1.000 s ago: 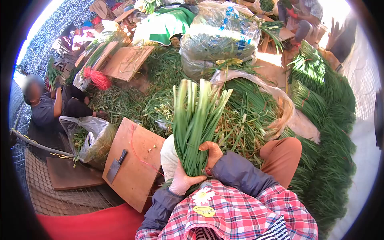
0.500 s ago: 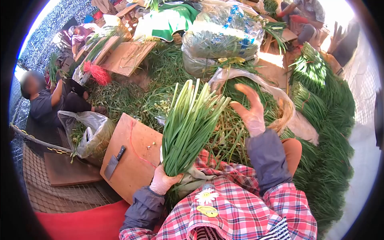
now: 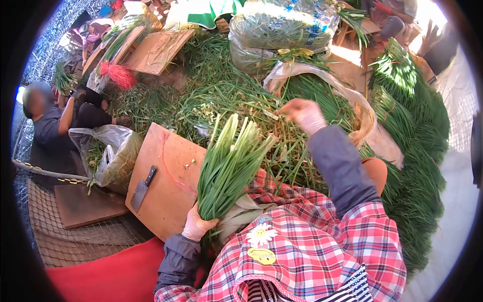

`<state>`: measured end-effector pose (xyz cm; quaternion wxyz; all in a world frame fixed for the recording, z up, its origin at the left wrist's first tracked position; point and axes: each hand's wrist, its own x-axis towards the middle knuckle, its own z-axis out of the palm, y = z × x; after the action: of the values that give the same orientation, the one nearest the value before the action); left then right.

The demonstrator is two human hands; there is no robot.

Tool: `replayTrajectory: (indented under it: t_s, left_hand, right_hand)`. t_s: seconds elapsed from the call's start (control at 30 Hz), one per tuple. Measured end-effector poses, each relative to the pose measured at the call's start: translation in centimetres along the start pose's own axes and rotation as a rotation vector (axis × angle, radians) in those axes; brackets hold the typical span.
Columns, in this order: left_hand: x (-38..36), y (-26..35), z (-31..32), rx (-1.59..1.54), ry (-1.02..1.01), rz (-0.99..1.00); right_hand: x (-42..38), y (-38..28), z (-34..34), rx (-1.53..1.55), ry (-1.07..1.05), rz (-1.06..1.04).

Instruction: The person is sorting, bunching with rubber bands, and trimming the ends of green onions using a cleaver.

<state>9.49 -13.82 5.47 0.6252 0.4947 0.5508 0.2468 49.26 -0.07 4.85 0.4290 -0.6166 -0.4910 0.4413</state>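
Note:
Gloved and wrapped around the lower leafy end of a bunch of garlic chives point(image 3: 226, 173), my left hand point(image 3: 199, 223) keeps it upright over my lap, pale stem ends at the top. My right hand point(image 3: 303, 115), also gloved, is to the right of those stem ends and apart from them. Its fingers are bent and pressed together above the loose trimmings point(image 3: 282, 156); I cannot make out anything between them. Left of the bunch lies a wooden board point(image 3: 171, 183) carrying a cleaver point(image 3: 143, 189) and a red tie string point(image 3: 171, 172).
Stacked chive bundles point(image 3: 417, 166) line the right side. An open plastic sack of chives point(image 3: 322, 95) lies ahead, with a large wrapped bale point(image 3: 282, 35) behind it. A plastic bag point(image 3: 113, 156) stands left, near a seated co-worker point(image 3: 55, 118). Red strings point(image 3: 118, 74) hang farther back.
My right hand has gone from spread fingers to bent, closed ones and shifted slightly left. The chive bunch in my left hand has moved a little left and down in view.

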Motion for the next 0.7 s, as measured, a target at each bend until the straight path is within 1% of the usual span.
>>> replayTrajectory:
  t_s: [0.03,0.07,0.1,0.17,0.2,0.23,0.27,0.3,0.33,0.37,0.43,0.47,0.57,0.6,0.67,0.7]
  left_hand:
    - [0.0,-0.1,0.2,-0.035,0.006,-0.017]
    - [0.0,-0.4,0.4,-0.073,0.012,-0.033]
    - [0.0,-0.6,0.4,-0.013,0.033,-0.016]
    - [0.2,-1.1,0.5,0.104,0.074,0.018]
    - [0.3,-1.5,0.6,0.150,0.090,0.050]
    - [0.4,-1.8,0.6,0.200,0.107,0.083]
    - [0.4,-1.9,0.7,0.254,0.123,0.114]
    - [0.2,-1.6,1.0,0.363,0.151,0.122]
    - [-0.1,-1.0,1.5,0.473,0.180,0.131]
    - [-0.2,-0.6,1.8,0.581,0.211,0.140]
    - [-0.4,-1.0,1.7,0.508,0.199,0.143]
    - [-0.4,-1.3,1.5,0.472,0.195,0.146]
    - [-0.1,-1.9,0.4,0.261,0.091,0.115]
    - [0.1,-1.1,0.2,0.119,0.009,0.050]
    - [0.7,-0.6,-0.2,0.073,-0.050,0.017]
    - [0.8,-0.5,-0.5,0.050,-0.078,0.000]
  right_hand:
    - [0.8,0.7,-2.2,-0.057,0.117,0.095]
    - [1.2,-0.5,-4.7,-0.630,-0.035,0.182]
    - [1.2,-0.9,-4.8,-1.067,-0.101,0.171]
    - [-0.5,-1.4,-3.8,-1.119,0.066,-0.305]
    - [-0.4,-2.4,-2.8,-0.836,-0.015,-0.316]
    - [-0.7,-3.8,-1.6,-0.503,-0.161,-0.179]
    - [-1.0,-5.6,-0.5,-0.206,-0.366,0.049]
    - [-0.5,-4.3,0.5,-0.164,-0.529,0.060]
    - [-0.7,-4.0,1.7,-0.370,-0.619,0.039]
    - [-0.7,-2.4,2.4,-0.305,-0.715,-0.048]
    - [-1.7,-3.9,2.5,-0.259,-0.777,0.123]
    - [-1.7,-3.4,2.6,-0.232,-0.777,0.116]
    - [-1.9,-2.1,2.2,-0.138,-0.779,0.111]
    - [-1.9,-2.6,1.9,-0.106,-0.783,0.117]
    - [-1.6,-2.6,1.5,-0.018,-0.772,0.101]
    - [-1.6,-2.5,1.3,0.020,-0.780,0.136]
